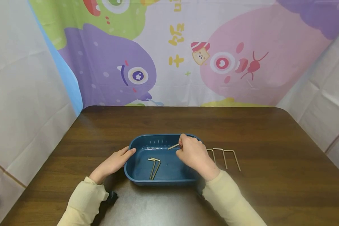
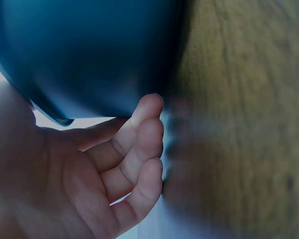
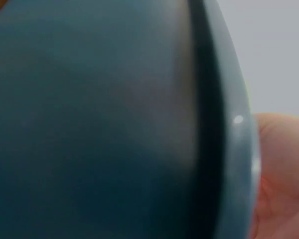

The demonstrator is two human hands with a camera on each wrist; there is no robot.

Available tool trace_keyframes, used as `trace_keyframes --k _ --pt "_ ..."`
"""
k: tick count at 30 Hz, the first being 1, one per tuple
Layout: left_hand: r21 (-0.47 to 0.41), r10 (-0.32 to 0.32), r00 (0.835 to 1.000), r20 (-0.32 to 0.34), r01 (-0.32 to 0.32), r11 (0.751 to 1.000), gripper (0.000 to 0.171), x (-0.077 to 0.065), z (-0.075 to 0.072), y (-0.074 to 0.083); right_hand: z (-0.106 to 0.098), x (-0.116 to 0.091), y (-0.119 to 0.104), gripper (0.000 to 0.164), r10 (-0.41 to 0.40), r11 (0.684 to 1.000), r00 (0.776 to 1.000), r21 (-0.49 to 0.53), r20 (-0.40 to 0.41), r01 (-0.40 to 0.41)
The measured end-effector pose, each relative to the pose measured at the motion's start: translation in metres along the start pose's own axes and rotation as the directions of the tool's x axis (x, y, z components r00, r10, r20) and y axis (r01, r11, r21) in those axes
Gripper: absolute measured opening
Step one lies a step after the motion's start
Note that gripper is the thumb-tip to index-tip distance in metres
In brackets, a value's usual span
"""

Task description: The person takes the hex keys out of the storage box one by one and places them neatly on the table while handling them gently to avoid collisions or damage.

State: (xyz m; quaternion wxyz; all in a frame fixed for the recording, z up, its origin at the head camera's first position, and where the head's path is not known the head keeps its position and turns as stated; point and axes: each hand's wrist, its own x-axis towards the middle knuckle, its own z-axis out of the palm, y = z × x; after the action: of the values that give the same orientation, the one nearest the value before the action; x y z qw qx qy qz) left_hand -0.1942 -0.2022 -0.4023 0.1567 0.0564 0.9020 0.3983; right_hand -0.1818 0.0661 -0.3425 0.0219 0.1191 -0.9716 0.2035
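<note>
Head view: a dark brown wooden tabletop is seen, backed by a cartoon-printed cloth and flanked on both sides by pale sheeting. A blue tray is set lengthwise across the tabletop, near its middle.

Both hands are bare, below cream sleeves. The tray's left end is held by the left hand, its thumb laid over the rim; in the left wrist view the other fingers are loosely bent outside the wall. By the right hand, with fingers curled, a rod is pinched above the tray's far right part; in the right wrist view only some of that hand is shown, past the rim.

The held rod's visible end is pointed left and slightly nearward; its remainder is hidden. Two L-shaped rods are laid in the tray's left half, long arms slanted nearward and left, short arms turned left. Right of the tray, three more are lined up, long arms slanted nearward and right, short arms also turned left.
</note>
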Motion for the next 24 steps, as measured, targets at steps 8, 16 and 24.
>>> trace_keyframes --k 8,16,24 --pt "-0.001 -0.003 1.000 0.000 0.003 1.000 0.066 0.000 0.000 -0.002 -0.004 0.000 0.003 0.006 -0.017 1.000 0.999 0.008 -0.030 0.018" --pt "-0.001 0.006 1.000 0.002 -0.006 1.000 0.067 0.002 0.000 -0.003 -0.013 0.000 0.008 0.006 -0.012 0.999 0.998 0.036 -0.057 0.014" --pt "-0.003 0.009 1.000 0.011 -0.009 1.000 0.068 0.002 0.000 -0.004 -0.020 0.000 0.014 0.005 0.009 0.998 0.999 0.064 -0.039 -0.006"
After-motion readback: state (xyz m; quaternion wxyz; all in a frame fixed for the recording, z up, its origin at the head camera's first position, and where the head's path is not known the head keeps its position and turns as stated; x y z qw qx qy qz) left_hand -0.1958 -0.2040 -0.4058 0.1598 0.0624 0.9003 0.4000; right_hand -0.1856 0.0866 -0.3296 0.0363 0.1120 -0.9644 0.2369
